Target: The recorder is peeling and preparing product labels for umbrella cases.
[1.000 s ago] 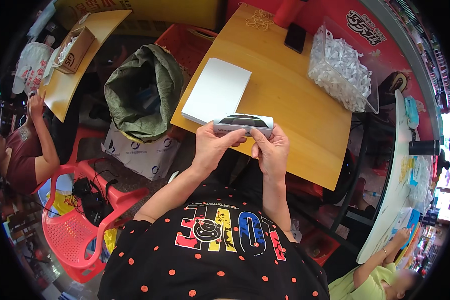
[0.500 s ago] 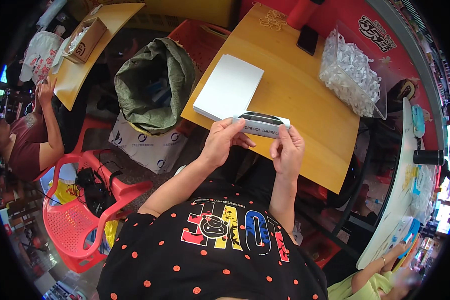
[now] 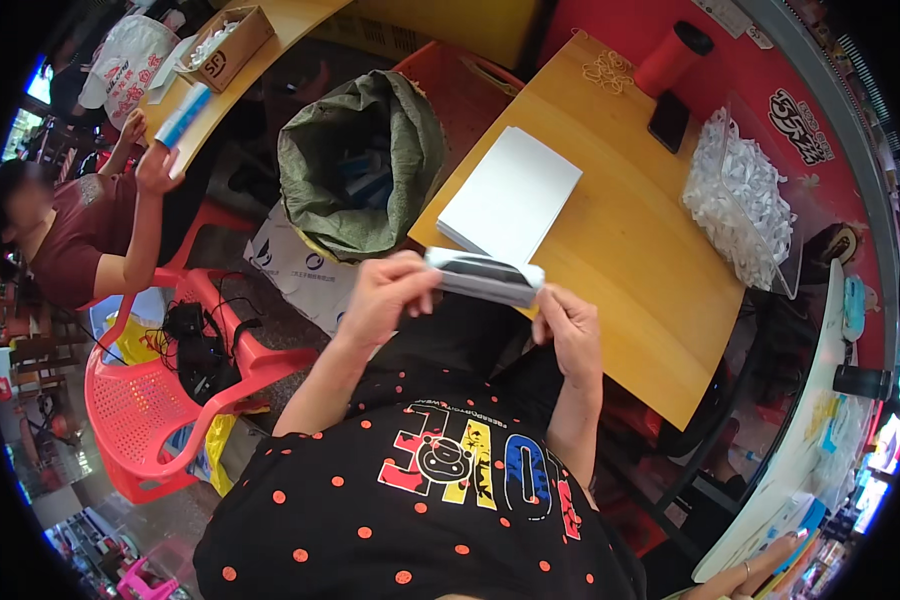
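A white and grey printed paper sleeve (image 3: pixel 485 278), rolled into a short tube with a dark picture on it, is stretched between my two hands. My left hand (image 3: pixel 382 300) pinches its left end between thumb and fingers. At the other end, my right hand (image 3: pixel 570 332) grips the lower right corner with thumb and forefinger. The sleeve hovers just off the near left edge of the wooden table (image 3: pixel 630 330). Behind it on the table lies a stack of white sheets (image 3: pixel 515 190).
A clear bin of white strips (image 3: pixel 740 200), a black phone (image 3: pixel 669 122), a red cylinder (image 3: pixel 674 58) and rubber bands (image 3: pixel 607 72) occupy the table's far side. Left stand an open green sack (image 3: pixel 360 165) and a red chair (image 3: pixel 160 410). Another person (image 3: pixel 95 230) sits far left.
My hands have brought the sleeve left and closer to my body, away from the sheets. The view has shifted. The person at far left now holds up a blue and white tube.
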`<state>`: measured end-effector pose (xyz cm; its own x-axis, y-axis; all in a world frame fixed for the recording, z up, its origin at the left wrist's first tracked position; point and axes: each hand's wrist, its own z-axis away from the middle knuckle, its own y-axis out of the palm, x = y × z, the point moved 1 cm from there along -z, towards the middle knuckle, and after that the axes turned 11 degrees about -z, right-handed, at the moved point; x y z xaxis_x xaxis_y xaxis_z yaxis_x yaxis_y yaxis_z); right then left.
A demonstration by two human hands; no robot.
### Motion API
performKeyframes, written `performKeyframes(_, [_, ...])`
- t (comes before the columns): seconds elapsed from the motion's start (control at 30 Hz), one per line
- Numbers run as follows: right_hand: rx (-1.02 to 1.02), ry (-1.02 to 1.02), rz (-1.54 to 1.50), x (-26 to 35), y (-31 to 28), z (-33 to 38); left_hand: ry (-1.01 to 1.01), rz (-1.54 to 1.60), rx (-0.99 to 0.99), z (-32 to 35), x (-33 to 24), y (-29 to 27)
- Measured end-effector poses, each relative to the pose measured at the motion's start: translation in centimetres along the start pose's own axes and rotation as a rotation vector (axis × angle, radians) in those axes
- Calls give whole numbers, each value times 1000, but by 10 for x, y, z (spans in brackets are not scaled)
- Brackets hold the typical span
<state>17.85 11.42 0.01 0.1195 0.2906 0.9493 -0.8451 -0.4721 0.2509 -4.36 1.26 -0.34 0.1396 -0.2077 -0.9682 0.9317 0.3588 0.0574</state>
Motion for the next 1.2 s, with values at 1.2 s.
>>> performKeyframes(1.2, [387, -905, 663, 36, 14, 38, -200, 481, 189, -30, 12, -5])
